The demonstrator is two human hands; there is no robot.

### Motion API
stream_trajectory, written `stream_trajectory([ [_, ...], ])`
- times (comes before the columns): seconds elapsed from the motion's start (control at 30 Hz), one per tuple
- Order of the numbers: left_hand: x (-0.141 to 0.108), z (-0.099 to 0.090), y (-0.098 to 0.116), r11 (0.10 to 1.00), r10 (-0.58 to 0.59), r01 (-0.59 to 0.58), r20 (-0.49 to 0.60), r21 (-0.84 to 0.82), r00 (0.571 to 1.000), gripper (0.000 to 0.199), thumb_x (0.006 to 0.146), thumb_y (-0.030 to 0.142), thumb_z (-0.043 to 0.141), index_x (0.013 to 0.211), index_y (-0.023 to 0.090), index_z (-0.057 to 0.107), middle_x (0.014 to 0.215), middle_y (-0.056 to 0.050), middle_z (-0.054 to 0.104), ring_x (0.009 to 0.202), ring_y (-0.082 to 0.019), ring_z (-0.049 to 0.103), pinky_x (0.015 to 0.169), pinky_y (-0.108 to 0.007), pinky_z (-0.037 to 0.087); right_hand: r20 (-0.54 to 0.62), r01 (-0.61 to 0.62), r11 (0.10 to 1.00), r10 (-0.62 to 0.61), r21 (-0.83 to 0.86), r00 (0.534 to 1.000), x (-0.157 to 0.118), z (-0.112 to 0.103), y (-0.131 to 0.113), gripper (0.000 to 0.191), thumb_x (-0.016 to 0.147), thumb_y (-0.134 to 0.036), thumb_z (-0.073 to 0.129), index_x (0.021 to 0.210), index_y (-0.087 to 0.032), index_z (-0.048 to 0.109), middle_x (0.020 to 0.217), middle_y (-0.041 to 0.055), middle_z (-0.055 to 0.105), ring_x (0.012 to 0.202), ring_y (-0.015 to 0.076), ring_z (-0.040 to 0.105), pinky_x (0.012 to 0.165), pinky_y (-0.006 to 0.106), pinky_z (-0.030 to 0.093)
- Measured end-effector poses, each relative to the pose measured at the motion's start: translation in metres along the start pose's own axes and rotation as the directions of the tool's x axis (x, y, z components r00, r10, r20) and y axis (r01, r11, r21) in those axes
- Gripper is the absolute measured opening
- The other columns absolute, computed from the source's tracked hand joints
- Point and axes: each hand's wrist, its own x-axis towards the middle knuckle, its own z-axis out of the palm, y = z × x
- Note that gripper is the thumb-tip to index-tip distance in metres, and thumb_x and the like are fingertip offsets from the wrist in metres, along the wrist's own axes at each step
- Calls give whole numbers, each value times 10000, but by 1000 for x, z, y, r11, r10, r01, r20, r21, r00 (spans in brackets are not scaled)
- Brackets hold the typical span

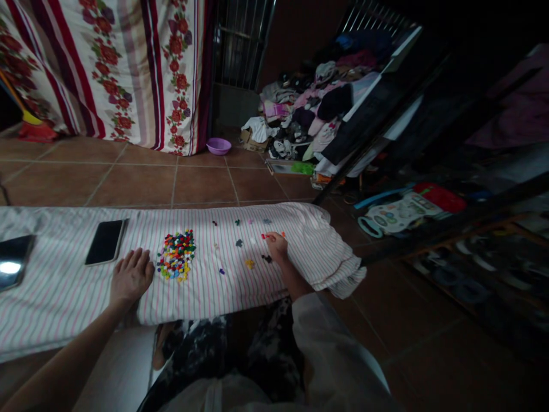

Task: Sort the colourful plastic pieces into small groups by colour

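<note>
Terracotta tile floor [137, 183] spreads through this dim room. Behind it hangs a cream bedsheet with red floral stripes [128, 74]; to the right, a tall heap of mixed clothing [309, 109] is banked against a dark frame, with a small purple plastic basin [218, 146] near its foot.

Across the foreground lies a long white cloth with pink pinstripes [240, 292], its right end bunched up. It appears to serve as a soft work surface, placed within easy reach of the seated person, whose dark patterned trousers [257, 349] and white sleeve [338, 355] show below it.

At the cloth's left end sit a black smartphone [105, 242] and a dark glass tablet [12, 261], probably kept there to stay away from the loose pieces.

Left hand [131, 278]: palm down, fingers spread, holding nothing, just beside a dense multicoloured pile of small plastic pieces [176, 256]. Its position suggests resting or guarding the pile's edge.

Right hand [277, 247]: fingers curled down towards the cloth, with a few small red pieces [273, 235] just beyond them. Whether it grips anything cannot be told, as the fingertips are hidden.

Between the hands lie a yellow piece [249, 264] and a grey-blue piece [239, 242], among other separate bits. Their spacing looks deliberate rather than spilled.
</note>
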Motion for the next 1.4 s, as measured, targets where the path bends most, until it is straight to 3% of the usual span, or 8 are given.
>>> stream_trajectory([
  [0.23, -1, 0, 0, 1000, -15, 15, 31, -19, 999, 546, 934, 379, 291, 1288, 87, 588, 1378, -193, 575, 1354, -325, 459, 1113, -491, 339, 2, 9, 1000, -9, 26, 1000, 7, 4, 7, 244, 692, -241, 473, 781, -204, 698, 785, 53, 730, 757, 190, 649, 709, 269, 493],
  [0.43, 0, -2, 0, 999, -27, 29, 60, -29, 998, 564, 935, 390, 270, 1280, 76, 588, 1388, -196, 564, 1370, -330, 439, 1127, -493, 323, 21, 24, 999, -24, -46, 1000, 10, 6, 12, 227, 714, -252, 464, 742, -195, 682, 739, 42, 689, 712, 181, 620, 665, 253, 471],
  [0.57, 0, -3, 1, 999, -18, 19, 54, -34, 998, 569, 933, 393, 263, 1277, 75, 585, 1383, -206, 566, 1358, -338, 447, 1118, -499, 328, 49, 16, 998, -12, -66, 999, 13, 10, 13, 249, 722, -232, 461, 764, -193, 703, 756, 44, 699, 767, 188, 636, 737, 271, 495],
  [0.8, 0, -4, 1, 998, -26, 27, 37, -51, 999, 531, 924, 393, 304, 1286, 115, 574, 1383, -198, 566, 1362, -320, 447, 1119, -489, 323, 102, 44, 994, -33, -104, 994, 11, 12, 17, 353, 769, -255, 450, 925, -174, 756, 959, 87, 745, 943, 210, 670, 886, 304, 503],
  [0.93, 1, -2, 1, 998, -45, 47, 37, -46, 998, 521, 922, 393, 302, 1276, 136, 586, 1379, -171, 579, 1355, -309, 459, 1110, -474, 332, 92, 42, 998, -38, -40, 995, 12, 12, 21, 397, 773, -250, 432, 998, -159, 747, 1001, 102, 744, 964, 219, 680, 898, 340, 515],
  [1.07, 2, 0, 1, 997, -55, 58, 49, -52, 997, 520, 918, 392, 315, 1284, 142, 587, 1399, -166, 566, 1360, -305, 448, 1112, -475, 324, 102, -6, 999, 3, 33, 995, 17, 10, 23, 363, 741, -245, 458, 956, -171, 740, 931, 93, 749, 900, 219, 693, 868, 361, 533],
  [1.2, 2, 2, 1, 994, -84, 87, 44, -65, 995, 499, 910, 387, 345, 1294, 176, 585, 1405, -143, 567, 1367, -291, 440, 1116, -467, 311, 39, -33, 999, 32, 16, 999, 19, 9, 16, 348, 721, -239, 473, 943, -175, 733, 892, 85, 741, 851, 214, 682, 838, 352, 532],
  [1.4, 2, 2, 0, 992, -87, 91, 51, -89, 995, 505, 921, 387, 334, 1302, 167, 583, 1424, -146, 550, 1379, -290, 428, 1125, -465, 301, 27, 119, 992, -118, -42, 993, -3, 24, -16, 377, 780, -293, 449, 982, -142, 730, 898, 115, 724, 840, 226, 651, 835, 354, 517],
])
